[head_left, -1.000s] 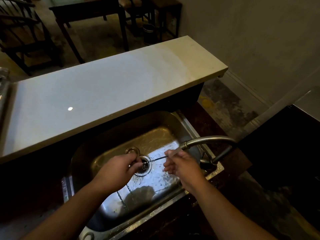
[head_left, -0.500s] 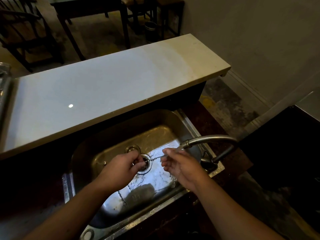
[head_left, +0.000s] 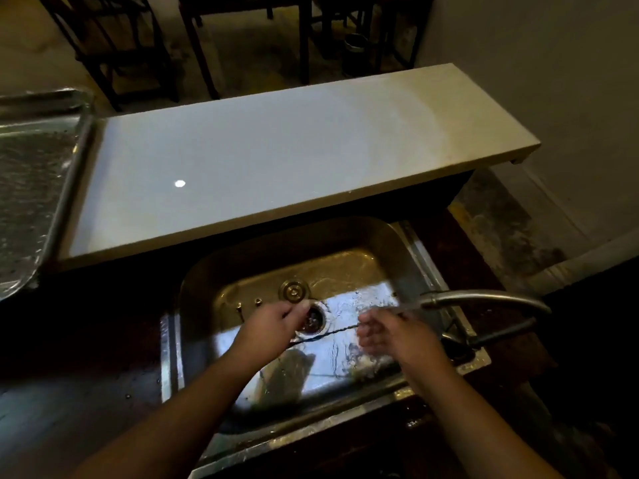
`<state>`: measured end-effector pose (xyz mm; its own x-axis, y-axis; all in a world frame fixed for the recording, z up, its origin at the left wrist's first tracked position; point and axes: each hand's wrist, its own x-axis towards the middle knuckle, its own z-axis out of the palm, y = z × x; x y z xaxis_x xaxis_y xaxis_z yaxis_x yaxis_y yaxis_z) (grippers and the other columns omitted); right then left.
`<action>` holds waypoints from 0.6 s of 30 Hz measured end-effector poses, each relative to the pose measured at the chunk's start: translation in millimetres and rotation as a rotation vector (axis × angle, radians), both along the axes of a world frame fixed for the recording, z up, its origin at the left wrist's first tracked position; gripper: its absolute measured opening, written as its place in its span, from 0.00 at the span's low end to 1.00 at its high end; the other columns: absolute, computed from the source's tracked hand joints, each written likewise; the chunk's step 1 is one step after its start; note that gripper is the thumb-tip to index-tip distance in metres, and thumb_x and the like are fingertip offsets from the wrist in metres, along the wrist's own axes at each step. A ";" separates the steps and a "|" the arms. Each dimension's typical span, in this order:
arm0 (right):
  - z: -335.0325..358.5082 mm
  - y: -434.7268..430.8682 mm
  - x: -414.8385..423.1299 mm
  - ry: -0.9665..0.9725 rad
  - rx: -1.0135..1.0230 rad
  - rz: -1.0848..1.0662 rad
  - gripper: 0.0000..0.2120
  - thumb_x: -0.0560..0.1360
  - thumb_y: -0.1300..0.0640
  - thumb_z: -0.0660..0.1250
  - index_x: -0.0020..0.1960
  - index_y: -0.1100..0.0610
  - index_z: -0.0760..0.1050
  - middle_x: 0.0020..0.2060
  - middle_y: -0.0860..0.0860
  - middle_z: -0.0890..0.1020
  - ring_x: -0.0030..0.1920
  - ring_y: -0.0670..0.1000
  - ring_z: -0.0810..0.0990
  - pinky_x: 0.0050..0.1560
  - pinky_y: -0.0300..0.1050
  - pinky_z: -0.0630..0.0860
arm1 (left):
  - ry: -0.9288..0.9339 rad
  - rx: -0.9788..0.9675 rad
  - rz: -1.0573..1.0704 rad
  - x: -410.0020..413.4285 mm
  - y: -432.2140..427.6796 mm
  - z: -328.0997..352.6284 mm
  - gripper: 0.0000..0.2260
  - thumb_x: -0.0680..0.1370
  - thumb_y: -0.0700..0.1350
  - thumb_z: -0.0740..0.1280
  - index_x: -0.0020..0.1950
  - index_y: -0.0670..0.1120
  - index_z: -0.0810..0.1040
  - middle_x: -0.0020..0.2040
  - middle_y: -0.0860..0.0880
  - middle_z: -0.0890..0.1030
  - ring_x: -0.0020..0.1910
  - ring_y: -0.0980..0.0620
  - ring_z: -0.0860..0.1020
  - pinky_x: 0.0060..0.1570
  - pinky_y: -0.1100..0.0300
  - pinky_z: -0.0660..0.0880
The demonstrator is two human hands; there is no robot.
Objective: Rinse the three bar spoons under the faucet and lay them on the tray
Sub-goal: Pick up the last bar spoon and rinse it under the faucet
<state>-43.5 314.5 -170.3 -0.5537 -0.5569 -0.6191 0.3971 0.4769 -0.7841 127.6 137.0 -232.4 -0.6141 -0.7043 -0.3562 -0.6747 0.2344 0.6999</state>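
Over the sink [head_left: 242, 261], left hand [head_left: 273, 326] and right hand [head_left: 390, 335] (each grip curled) hold one bar spoon [head_left: 337, 330].

No text to read here.
The sink [head_left: 242, 257], the tray [head_left: 83, 133], the counter [head_left: 276, 150] and the faucet [head_left: 484, 297] show no legible letter, number or brand.

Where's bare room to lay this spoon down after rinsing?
The tray, left of the white ledge, shows a bare bed where visible; the ledge is bare too. The sink middle is crowded: left hand, right hand, bar spoon, drain, faucet spout.
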 end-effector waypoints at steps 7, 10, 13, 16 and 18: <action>25.0 0.1 2.7 0.539 0.289 0.321 0.10 0.78 0.44 0.66 0.42 0.32 0.82 0.32 0.35 0.85 0.34 0.40 0.84 0.39 0.44 0.76 | -0.427 0.082 0.439 23.0 -23.4 -93.7 0.30 0.74 0.60 0.74 0.67 0.43 0.71 0.62 0.41 0.81 0.62 0.38 0.80 0.57 0.51 0.76; 32.9 -6.7 2.8 0.541 0.326 0.360 0.08 0.78 0.43 0.66 0.45 0.30 0.81 0.34 0.36 0.86 0.40 0.47 0.87 0.50 0.54 0.82 | -0.522 0.139 0.562 20.8 -23.2 -128.5 0.38 0.70 0.62 0.76 0.69 0.42 0.67 0.67 0.42 0.75 0.65 0.39 0.77 0.59 0.48 0.76; 35.5 -10.7 -1.9 0.539 0.357 0.402 0.08 0.74 0.36 0.62 0.47 0.30 0.80 0.36 0.34 0.86 0.43 0.48 0.87 0.54 0.57 0.81 | -0.518 0.129 0.587 20.8 -21.4 -154.7 0.41 0.68 0.62 0.79 0.70 0.42 0.66 0.67 0.41 0.74 0.66 0.39 0.76 0.61 0.48 0.75; 40.2 -14.5 -6.8 0.544 0.336 0.401 0.11 0.71 0.34 0.62 0.45 0.32 0.82 0.35 0.36 0.86 0.41 0.46 0.87 0.52 0.57 0.82 | -0.566 0.083 0.532 21.3 -23.6 -165.7 0.36 0.69 0.58 0.80 0.69 0.42 0.69 0.65 0.43 0.77 0.64 0.40 0.78 0.59 0.49 0.76; 39.9 -15.4 -11.2 0.538 0.321 0.385 0.09 0.72 0.36 0.64 0.44 0.33 0.83 0.35 0.37 0.87 0.39 0.45 0.87 0.50 0.55 0.83 | -0.607 0.064 0.492 18.6 -27.1 -167.3 0.23 0.75 0.51 0.76 0.64 0.43 0.74 0.63 0.44 0.80 0.62 0.42 0.80 0.57 0.52 0.77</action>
<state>-54.7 299.0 -130.4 -0.6287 -0.6103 -0.4818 -0.2451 0.7436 -0.6220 146.3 110.0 -399.6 0.0781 -0.8117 -0.5789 -0.9595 -0.2188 0.1774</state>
